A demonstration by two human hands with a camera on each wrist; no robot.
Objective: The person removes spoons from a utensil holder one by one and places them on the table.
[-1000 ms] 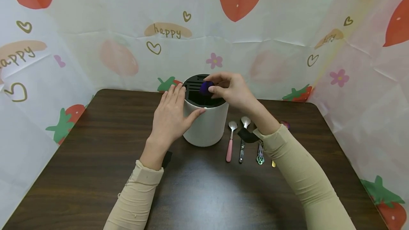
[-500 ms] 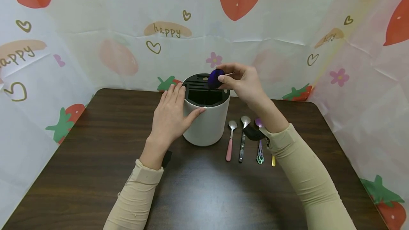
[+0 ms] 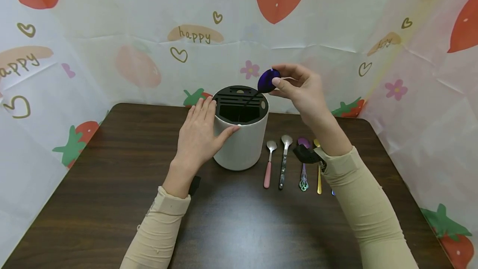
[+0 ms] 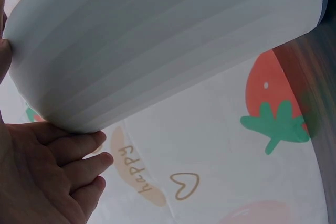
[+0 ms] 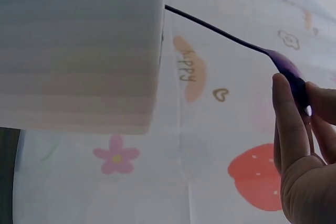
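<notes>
Between thumb and fingertips my right hand (image 3: 302,92) pinches the bowl of a dark blue-purple spoon (image 3: 267,80). The spoon slants, its thin dark handle pointing down to the large opening in the black slotted top of a white round utensil holder (image 3: 240,146). In the right wrist view the spoon's handle (image 5: 220,31) ends behind the holder's rim, so its tip is hidden. My left hand (image 3: 198,136) rests against the holder's left side, fingers extended along the upper rim and thumb across the front. The left wrist view shows those fingertips (image 4: 97,139) touching the white wall.
Right of the holder, a pink-handled spoon (image 3: 267,173), a dark-handled spoon (image 3: 283,171), a purple spoon (image 3: 303,177) and a gold one (image 3: 319,182) lie in a row. A blue tip (image 3: 333,192) shows beside the right sleeve. A strawberry-print cloth (image 3: 142,7) hangs behind the brown table (image 3: 112,202).
My right hand has risen up and to the right with the spoon, baring its bowl and part of its handle above the holder. My left hand has stayed in place.
</notes>
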